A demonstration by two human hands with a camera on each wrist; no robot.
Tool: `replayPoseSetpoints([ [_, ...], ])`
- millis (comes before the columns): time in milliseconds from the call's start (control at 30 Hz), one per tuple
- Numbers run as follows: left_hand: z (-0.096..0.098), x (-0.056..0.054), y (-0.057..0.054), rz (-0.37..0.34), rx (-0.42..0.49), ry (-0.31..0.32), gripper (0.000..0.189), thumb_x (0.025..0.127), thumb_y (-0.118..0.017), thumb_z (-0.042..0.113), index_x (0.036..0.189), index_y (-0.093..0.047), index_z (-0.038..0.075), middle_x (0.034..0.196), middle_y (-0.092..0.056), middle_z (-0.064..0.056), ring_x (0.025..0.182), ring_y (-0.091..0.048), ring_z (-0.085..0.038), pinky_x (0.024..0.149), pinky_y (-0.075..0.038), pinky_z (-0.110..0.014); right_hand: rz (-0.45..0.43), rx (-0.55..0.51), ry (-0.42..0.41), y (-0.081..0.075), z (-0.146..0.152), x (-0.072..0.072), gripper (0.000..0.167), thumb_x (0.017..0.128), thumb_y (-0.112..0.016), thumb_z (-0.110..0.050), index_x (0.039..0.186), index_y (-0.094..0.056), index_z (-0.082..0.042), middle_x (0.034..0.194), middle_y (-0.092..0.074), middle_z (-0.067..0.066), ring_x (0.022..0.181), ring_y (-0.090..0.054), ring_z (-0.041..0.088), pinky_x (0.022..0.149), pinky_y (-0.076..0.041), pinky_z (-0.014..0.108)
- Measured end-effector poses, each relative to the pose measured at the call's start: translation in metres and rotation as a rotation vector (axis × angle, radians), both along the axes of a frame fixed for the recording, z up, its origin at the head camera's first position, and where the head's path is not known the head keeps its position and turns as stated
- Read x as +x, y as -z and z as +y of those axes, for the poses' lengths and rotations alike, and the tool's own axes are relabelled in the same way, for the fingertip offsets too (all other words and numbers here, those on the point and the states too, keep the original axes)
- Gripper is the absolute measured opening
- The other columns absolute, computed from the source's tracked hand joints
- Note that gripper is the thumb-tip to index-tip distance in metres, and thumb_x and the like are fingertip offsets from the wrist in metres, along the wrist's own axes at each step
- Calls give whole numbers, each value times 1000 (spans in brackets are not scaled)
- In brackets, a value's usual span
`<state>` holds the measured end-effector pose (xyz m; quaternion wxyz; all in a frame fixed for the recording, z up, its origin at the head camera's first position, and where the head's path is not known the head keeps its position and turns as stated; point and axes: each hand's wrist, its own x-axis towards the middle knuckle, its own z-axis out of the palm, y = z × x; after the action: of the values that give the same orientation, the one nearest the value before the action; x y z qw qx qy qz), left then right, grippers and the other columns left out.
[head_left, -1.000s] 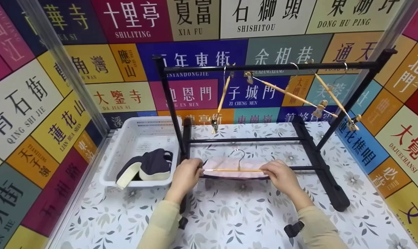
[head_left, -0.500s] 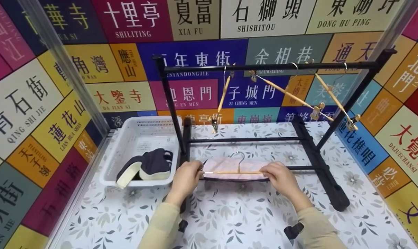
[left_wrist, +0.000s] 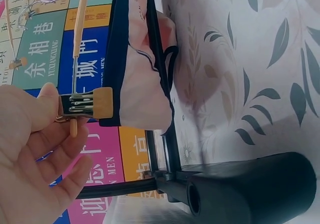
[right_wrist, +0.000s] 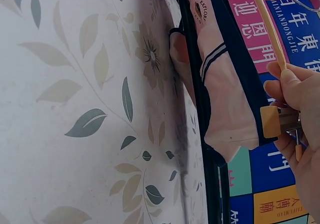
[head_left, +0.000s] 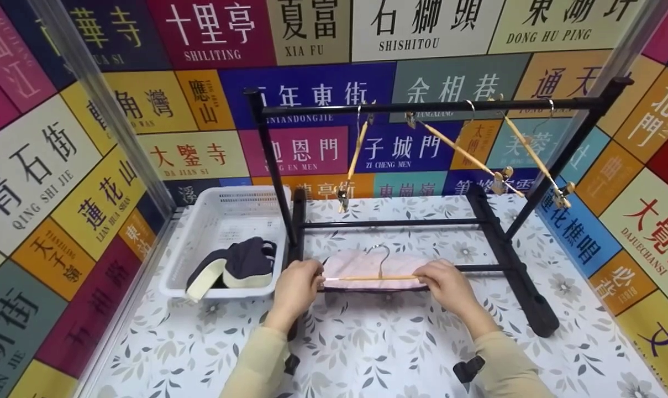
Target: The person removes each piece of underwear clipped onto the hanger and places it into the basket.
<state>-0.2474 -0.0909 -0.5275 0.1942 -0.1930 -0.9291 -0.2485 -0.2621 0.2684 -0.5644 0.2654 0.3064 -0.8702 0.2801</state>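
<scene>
In the head view, my left hand (head_left: 300, 282) and right hand (head_left: 447, 282) hold a wooden clip hanger (head_left: 356, 278) by its two ends, its metal hook pointing up. Pink shorts (head_left: 345, 266) with navy trim hang from it, low over the table. The left wrist view shows my thumb and fingers at one clip (left_wrist: 82, 104), which bites the shorts' dark waistband (left_wrist: 116, 59). In the right wrist view, my thumb and forefinger pinch the wooden bar (right_wrist: 270, 29) just beside the other clip (right_wrist: 272, 122), also on the waistband.
A black clothes rack (head_left: 422, 108) stands behind the hands, carrying three clip hangers, one of them a wooden hanger (head_left: 357, 149) at the left. Left of it sits a white basket (head_left: 187, 243) holding a navy and cream garment (head_left: 248, 265). Printed panels wall the floral-covered table (head_left: 383, 342).
Both hands have come slightly down and nearer with the hanger and shorts. The middle hanger on the rack has turned a little.
</scene>
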Motion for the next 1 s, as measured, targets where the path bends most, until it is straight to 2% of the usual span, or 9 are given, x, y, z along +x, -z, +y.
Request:
replayPoseSetpoints([
  [333, 1, -1, 2, 67, 18, -16, 14, 81, -78, 13, 87, -65, 14, 82, -70, 2, 76, -61, -24, 66, -50, -40, 2, 3, 2, 2, -3, -1, 18, 80, -76, 1, 91, -74, -13, 86, -70, -3, 84, -60, 20, 80, -48, 37],
  [600, 0, -3, 2, 78, 35, -38, 12, 80, -79, 14, 84, -68, 15, 80, -71, 3, 74, -61, -22, 64, -49, -39, 8, -16, -5, 2, -4, 0, 24, 76, -79, 4, 91, -74, -13, 85, -69, -4, 84, -61, 20, 86, -47, 39],
  [1000, -2, -3, 2, 84, 47, -46, 11, 80, -80, 16, 84, -70, 17, 80, -71, 7, 73, -60, -19, 63, -49, -36, 1, -27, -12, 1, -6, 1, 23, 76, -79, 4, 91, -74, -12, 85, -69, -3, 84, -61, 20, 84, -46, 37],
])
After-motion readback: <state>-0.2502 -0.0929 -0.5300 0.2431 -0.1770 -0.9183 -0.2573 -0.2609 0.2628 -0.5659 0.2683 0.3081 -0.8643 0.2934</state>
